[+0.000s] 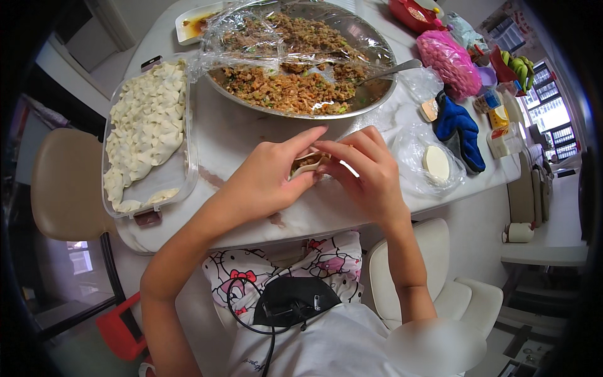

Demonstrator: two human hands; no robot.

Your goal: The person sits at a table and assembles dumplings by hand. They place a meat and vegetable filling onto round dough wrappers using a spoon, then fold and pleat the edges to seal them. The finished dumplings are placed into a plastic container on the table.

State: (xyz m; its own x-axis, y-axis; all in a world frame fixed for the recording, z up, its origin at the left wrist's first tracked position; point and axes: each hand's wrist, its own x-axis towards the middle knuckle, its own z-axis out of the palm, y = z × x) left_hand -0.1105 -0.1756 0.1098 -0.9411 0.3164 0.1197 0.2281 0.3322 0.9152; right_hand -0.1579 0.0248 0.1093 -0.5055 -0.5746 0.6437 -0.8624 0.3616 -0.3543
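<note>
Between my two hands, over the near part of the table, is a dumpling (306, 164) with its wrapper partly folded and brown filling showing. My left hand (267, 173) is closed round its left side. The fingers and thumb of my right hand (367, 166) pinch the wrapper's right edge. Just beyond sits a large steel bowl (295, 115) of minced filling, partly draped in plastic film (242, 41), with a spoon (402, 67) resting on its right rim. To the left, a clear plastic tray (188, 166) holds many finished dumplings (146, 119).
A small white dish (185, 28) with brown sauce stands at the far left. On the right are a plastic bag with a pale round stack of wrappers (435, 163), a blue cloth (461, 132), a pink bag (446, 63) and several containers. Chairs (411, 267) flank the table's near edge.
</note>
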